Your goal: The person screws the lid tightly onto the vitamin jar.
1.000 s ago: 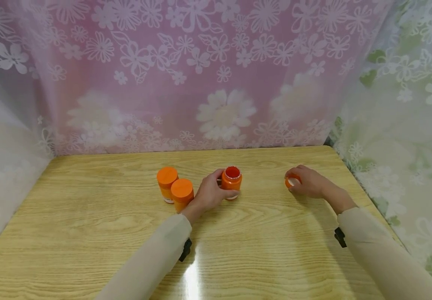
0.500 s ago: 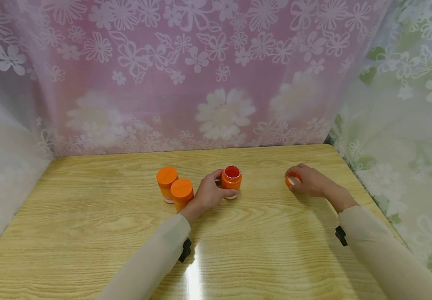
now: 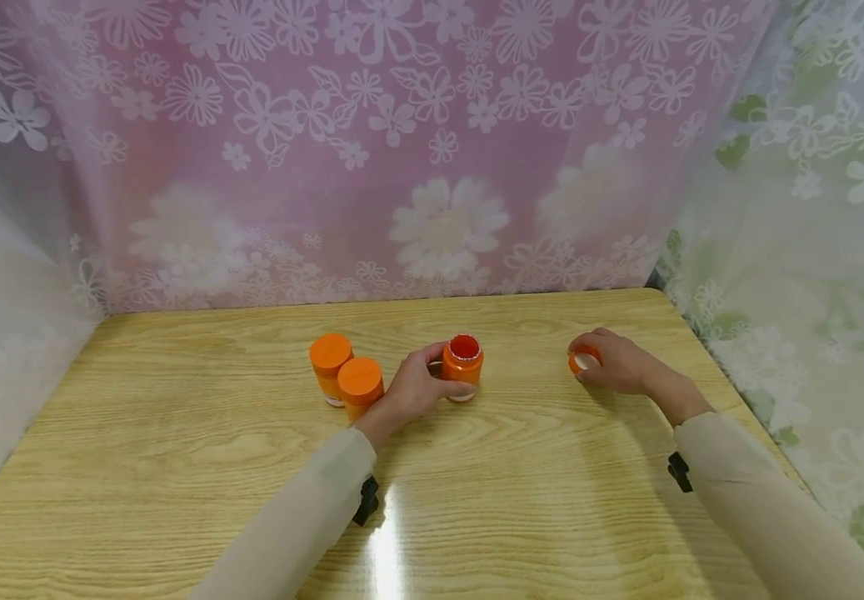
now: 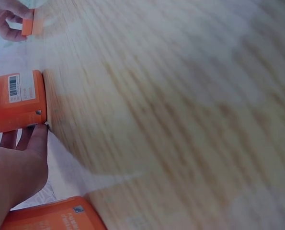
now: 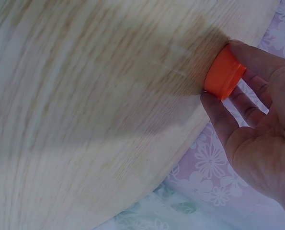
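Observation:
An orange bottle [image 3: 462, 375] without its lid stands upright on the table, its round mouth facing up. My left hand [image 3: 415, 387] grips it from the left, thumb in front and fingers behind. In the left wrist view a barcode label shows on the bottle [image 4: 17, 98]. Off to the right, my right hand [image 3: 619, 363] pinches an orange lid [image 3: 584, 361] at the table top, its pale inside showing. Seen from the right wrist, thumb and fingers hold the lid [image 5: 223, 73] at its sides.
Two capped orange bottles stand close together left of my left hand: a rear bottle [image 3: 331, 367] and a front bottle [image 3: 360, 385], partly behind my wrist. A pink flowered curtain [image 3: 432, 150] rises behind the wooden table [image 3: 177, 450], with pale sheets at both sides.
Both hands keep their grips on the bottle and the lid, almost still. The whole head view has shifted very slightly.

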Tool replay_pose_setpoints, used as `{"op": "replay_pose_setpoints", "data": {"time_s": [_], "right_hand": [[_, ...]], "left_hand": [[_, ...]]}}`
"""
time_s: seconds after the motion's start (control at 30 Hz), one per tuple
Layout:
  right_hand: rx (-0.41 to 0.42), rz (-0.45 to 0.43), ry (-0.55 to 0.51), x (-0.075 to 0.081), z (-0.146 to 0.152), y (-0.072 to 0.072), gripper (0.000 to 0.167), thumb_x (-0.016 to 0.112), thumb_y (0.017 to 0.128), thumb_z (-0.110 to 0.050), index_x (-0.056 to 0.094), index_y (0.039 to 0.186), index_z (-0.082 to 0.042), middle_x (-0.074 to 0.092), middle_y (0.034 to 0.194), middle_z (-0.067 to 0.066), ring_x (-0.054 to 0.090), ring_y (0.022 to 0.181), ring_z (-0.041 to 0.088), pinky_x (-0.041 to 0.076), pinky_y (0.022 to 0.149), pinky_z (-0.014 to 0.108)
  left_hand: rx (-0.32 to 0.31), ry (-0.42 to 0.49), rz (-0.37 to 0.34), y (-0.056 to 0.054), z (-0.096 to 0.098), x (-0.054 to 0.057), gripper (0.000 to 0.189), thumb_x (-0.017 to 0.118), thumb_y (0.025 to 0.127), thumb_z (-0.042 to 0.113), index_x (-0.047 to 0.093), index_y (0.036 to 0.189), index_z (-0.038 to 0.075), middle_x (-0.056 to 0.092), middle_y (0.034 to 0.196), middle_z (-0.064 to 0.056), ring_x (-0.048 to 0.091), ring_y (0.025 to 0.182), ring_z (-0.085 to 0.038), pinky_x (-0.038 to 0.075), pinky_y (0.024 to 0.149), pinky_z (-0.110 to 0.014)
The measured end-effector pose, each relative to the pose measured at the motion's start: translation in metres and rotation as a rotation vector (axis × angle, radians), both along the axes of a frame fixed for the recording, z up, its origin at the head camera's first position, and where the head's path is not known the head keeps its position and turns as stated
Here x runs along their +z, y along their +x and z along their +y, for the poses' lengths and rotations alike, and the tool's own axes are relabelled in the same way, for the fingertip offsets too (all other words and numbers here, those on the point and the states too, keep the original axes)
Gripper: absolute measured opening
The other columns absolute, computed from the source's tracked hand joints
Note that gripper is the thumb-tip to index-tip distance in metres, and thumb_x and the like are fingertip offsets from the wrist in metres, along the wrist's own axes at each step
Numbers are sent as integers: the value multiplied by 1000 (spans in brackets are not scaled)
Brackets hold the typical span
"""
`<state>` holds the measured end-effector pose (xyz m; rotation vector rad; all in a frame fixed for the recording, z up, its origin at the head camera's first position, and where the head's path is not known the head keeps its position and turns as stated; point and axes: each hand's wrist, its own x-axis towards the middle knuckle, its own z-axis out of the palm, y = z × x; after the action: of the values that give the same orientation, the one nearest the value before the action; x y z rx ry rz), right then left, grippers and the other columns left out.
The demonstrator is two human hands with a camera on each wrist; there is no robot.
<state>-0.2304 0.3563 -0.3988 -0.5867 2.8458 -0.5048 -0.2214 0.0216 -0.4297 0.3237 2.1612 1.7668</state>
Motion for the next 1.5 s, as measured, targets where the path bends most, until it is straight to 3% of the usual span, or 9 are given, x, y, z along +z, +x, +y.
{"op": "replay_pose_setpoints", "data": {"time_s": [0.43,0.7,1.0,1.2,1.5], "right_hand": [[-12,-15,7,1,-3,-1,38,68,88,-13,56,121,1,51,116,23,52,103,40,42,89,57],[-22,-34,12,4,-4,-1,38,68,88,-13,56,121,2,50,118,24,51,104,40,41,89,57],[-10,-35,37,4,-2,-1,41,67,89,-15,55,124,3,50,119,25,52,103,40,42,88,57],[9,-43,68,6,-3,-1,38,66,90,-15,57,122,3,51,117,23,55,99,37,44,86,55],[67,-41,74,9,-4,-9,34,65,90,-18,60,117,2,56,108,16,54,94,30,45,84,50]], "left_hand": [[-97,-1,-29,0,-4,2,67,81,78,11,51,137,13,59,125,-1,57,111,-19,44,97,-35],[-131,13,-41,8,-5,20,65,76,80,2,48,138,5,59,126,-8,56,111,-24,44,97,-36],[-134,17,-17,2,-3,3,65,78,80,8,49,138,11,58,126,-3,56,112,-20,44,97,-35],[-146,-2,-3,1,-1,2,64,80,79,12,51,136,14,59,123,1,57,109,-17,44,97,-34],[-141,-2,-16,2,-3,2,67,79,80,13,49,139,15,57,127,-1,55,113,-20,42,99,-37]]}}
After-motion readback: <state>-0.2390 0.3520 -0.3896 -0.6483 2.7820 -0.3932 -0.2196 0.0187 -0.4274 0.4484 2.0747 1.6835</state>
